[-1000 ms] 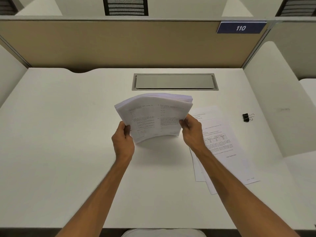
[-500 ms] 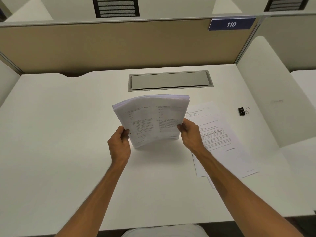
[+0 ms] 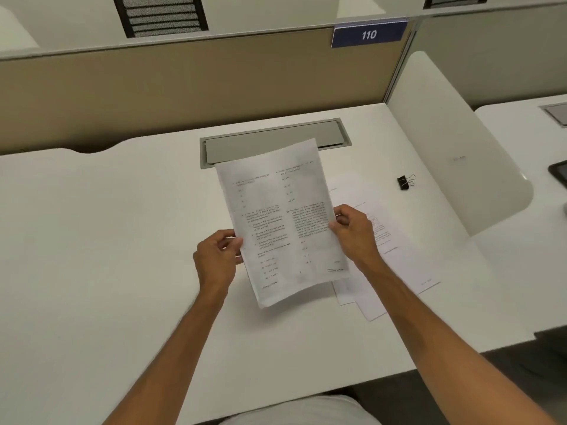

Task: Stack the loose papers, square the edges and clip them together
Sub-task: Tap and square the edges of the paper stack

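Observation:
A stack of printed papers [image 3: 276, 219] is held above the white desk [image 3: 107, 240], its face turned toward me and tilted a little to the left. My left hand [image 3: 216, 259] pinches its left edge and my right hand [image 3: 356, 231] pinches its right edge. Several loose printed sheets [image 3: 395, 259] lie flat on the desk to the right, partly hidden by my right hand and forearm. A black binder clip [image 3: 404, 181] sits on the desk further right, apart from both hands.
A grey cable hatch [image 3: 331, 133] is set into the desk behind the stack. A beige partition [image 3: 184, 90] closes the back and a white side panel [image 3: 445, 154] stands on the right. A dark device edge [image 3: 560, 173] shows on the neighbouring desk.
The stack stood bowed with its top edge curled toward me; now it is raised and flattened, its printed face fully visible. Both hands kept their grip. The view shifted left and down.

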### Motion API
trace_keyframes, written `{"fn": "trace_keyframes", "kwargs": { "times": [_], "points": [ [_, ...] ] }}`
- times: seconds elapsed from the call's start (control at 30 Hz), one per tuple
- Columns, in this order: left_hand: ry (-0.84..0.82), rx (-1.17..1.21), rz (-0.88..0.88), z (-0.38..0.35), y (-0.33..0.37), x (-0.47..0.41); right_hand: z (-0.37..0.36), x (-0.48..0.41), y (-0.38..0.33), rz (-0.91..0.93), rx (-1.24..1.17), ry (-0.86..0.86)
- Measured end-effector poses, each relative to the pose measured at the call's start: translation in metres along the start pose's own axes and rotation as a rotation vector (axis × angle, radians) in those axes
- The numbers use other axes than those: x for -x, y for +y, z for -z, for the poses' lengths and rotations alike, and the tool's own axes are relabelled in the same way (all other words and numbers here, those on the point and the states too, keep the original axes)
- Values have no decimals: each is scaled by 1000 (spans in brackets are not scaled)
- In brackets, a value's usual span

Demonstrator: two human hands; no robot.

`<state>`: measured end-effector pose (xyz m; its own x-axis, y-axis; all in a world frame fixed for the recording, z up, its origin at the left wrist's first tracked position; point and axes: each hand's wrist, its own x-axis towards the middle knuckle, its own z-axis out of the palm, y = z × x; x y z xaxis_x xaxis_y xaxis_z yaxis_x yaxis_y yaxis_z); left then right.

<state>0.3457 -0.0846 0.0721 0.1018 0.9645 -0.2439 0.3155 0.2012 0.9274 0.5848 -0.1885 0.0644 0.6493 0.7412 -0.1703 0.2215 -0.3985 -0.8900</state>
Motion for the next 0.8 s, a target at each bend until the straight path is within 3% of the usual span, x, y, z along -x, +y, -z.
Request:
{"fn": "trace_keyframes", "kwargs": {
  "times": [0.47,0.67,0.8],
  "points": [
    [-101,-3,262,-152,-4,45,117,-36,79,-163,345,35],
    [-63,-219,233,-200,-13,58,135,-41,103,-306,574,-42],
    [-50,-243,250,-213,-11,59,131,-42,104,-388,579,-72]
  ]
}}
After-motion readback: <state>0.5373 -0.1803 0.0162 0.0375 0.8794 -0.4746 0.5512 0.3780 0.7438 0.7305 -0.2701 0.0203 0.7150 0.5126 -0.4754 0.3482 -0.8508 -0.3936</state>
